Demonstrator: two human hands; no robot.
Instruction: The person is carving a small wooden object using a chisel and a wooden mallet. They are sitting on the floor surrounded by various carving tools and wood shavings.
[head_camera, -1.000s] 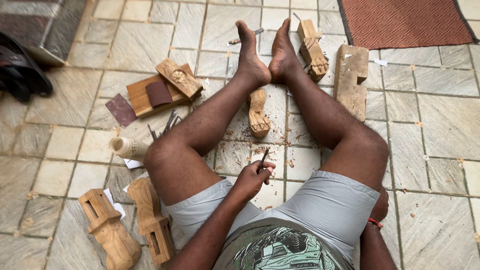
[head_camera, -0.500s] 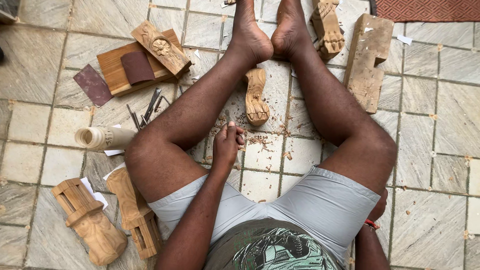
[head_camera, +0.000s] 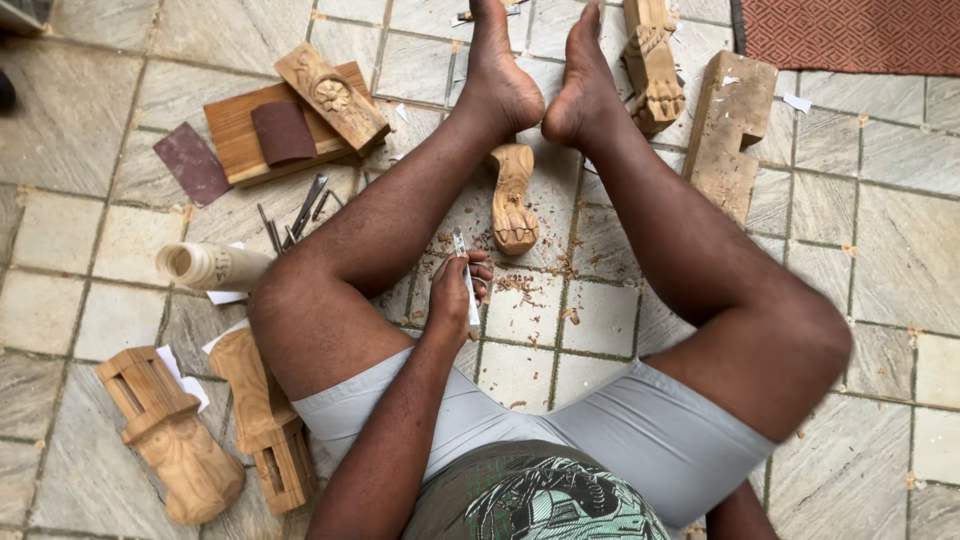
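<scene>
Down at centre frame, left hand (head_camera: 455, 295) clenched around a slim carving chisel (head_camera: 466, 280), blade tip pointing up toward the top of the frame, fingers curled over the shaft. Just above and right of it, a carved wooden paw-shaped leg (head_camera: 513, 198) lying on the tiled floor (head_camera: 880, 250) between the two bare legs, its claw end nearest the hand, close but apart from the chisel. Wood shavings (head_camera: 525, 285) scattered around it. Right hand hidden behind the right thigh at the lower right edge; cannot tell its grip. Upper left: a flat wooden board (head_camera: 235, 140) bearing a brown sandpaper sheet (head_camera: 283, 131) and a carved flower-patterned block (head_camera: 332, 96), with a second sandpaper sheet (head_camera: 192, 163) on the floor beside it. Below that, a cluster of loose metal tools (head_camera: 297, 217) and a rolled paper (head_camera: 205, 266). Lower left: two more carved legs (head_camera: 170, 440) lying side by side. Upper right: another paw-carved leg (head_camera: 655, 70), a rough wooden block (head_camera: 730, 135) and a red mat (head_camera: 850, 35).
</scene>
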